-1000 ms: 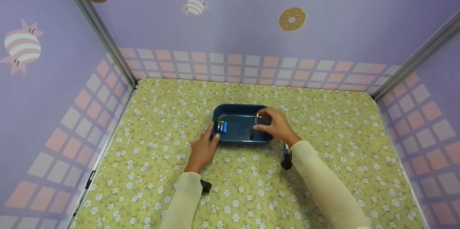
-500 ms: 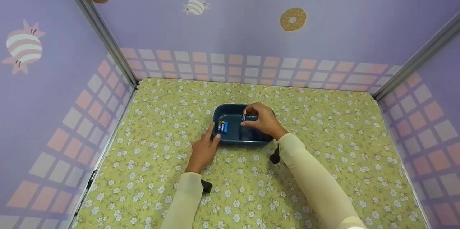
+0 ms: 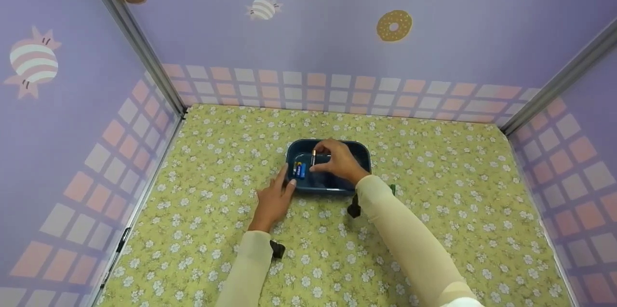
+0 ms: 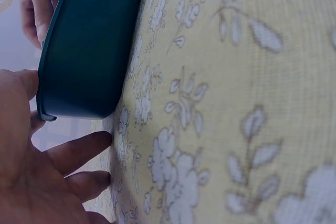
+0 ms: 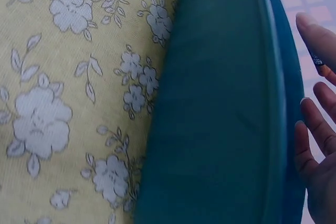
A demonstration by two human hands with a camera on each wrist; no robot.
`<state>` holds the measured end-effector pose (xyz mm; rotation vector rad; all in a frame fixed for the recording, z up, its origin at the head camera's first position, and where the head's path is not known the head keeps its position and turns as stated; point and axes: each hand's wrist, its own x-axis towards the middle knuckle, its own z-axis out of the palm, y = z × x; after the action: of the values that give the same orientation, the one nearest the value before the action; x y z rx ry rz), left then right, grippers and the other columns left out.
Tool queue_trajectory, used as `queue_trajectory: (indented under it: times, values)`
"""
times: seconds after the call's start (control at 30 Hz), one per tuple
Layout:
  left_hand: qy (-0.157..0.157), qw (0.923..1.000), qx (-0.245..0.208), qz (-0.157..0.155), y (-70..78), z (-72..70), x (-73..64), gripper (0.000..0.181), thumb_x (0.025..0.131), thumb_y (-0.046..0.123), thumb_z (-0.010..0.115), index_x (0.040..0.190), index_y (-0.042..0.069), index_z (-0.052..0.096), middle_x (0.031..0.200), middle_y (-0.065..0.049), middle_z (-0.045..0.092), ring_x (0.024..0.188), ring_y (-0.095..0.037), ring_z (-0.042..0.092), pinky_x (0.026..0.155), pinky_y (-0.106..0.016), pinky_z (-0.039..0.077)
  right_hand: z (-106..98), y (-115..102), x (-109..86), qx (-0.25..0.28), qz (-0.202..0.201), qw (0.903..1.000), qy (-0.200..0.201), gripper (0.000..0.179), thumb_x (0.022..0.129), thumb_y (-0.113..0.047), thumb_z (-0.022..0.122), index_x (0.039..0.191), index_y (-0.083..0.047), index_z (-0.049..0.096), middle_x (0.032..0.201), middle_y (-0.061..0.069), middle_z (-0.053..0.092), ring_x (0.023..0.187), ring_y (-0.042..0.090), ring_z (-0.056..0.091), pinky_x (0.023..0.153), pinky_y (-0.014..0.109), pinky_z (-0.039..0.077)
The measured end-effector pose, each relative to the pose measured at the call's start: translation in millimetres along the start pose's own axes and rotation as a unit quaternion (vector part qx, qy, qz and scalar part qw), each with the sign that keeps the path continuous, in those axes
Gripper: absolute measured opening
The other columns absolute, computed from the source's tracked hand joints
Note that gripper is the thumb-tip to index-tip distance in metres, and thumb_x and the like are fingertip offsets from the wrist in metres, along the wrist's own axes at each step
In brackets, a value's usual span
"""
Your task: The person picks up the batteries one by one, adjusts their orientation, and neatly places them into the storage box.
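A dark teal plastic tub [image 3: 332,190] stands on the flowered cloth. Side by side at its left end lie small blue batteries [image 3: 300,170], one with a yellow end. My right hand [image 3: 339,160] is over the tub and pinches a dark battery with a copper-coloured end [image 3: 314,158] between thumb and fingers, just right of the blue ones. In the right wrist view part of this battery [image 5: 318,64] shows beside the thumb. My left hand [image 3: 275,201] touches the tub's left front corner, its thumb at the rim [image 4: 44,56] and its other fingers spread against the cloth.
A small green object [image 3: 393,189] shows partly behind the right sleeve, on the cloth right of the tub. Purple printed walls [image 3: 318,46] enclose the flowered surface [image 3: 458,191] at the back and sides. Each wrist carries a black camera mount [image 3: 277,249].
My right hand has moved left across the tub with the pinched battery, toward the blue batteries. The green object has come into view behind the sleeve. My left hand has stayed put.
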<state>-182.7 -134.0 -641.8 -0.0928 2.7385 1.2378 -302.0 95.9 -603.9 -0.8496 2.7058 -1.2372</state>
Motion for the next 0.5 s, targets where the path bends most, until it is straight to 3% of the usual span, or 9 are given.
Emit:
queue_trajectory:
  times: [0.27,0.5]
  values:
    - [-0.006,0.9999,0.0,0.011,-1.9,-1.2,-0.8,0.065,0.104,0.068,0.034,0.161,0.052,0.008,0.167,-0.005,0.031,0.154,-0.042,0.026,0.119,-0.075,-0.005,15.7,3.8,6.4,-0.019,0.022,0.9993,-0.025,0.054,0.075,-0.035,0.093,0.117,-0.013,0.068,0.114,0.004,0.068,0.106,0.024,0.065,0.094,0.04,0.055]
    - [-0.011,0.9997,-0.007,0.021,-2.1,-2.4,-1.4,0.067,0.103,0.069,0.034,0.162,0.05,0.008,0.166,-0.008,0.033,0.154,-0.043,0.025,0.119,-0.075,-0.004,24.7,6.4,8.8,-0.038,0.023,0.9983,-0.038,0.053,0.075,-0.032,0.094,0.115,-0.011,0.068,0.109,0.006,0.068,0.097,0.021,0.063,0.087,0.039,0.055]
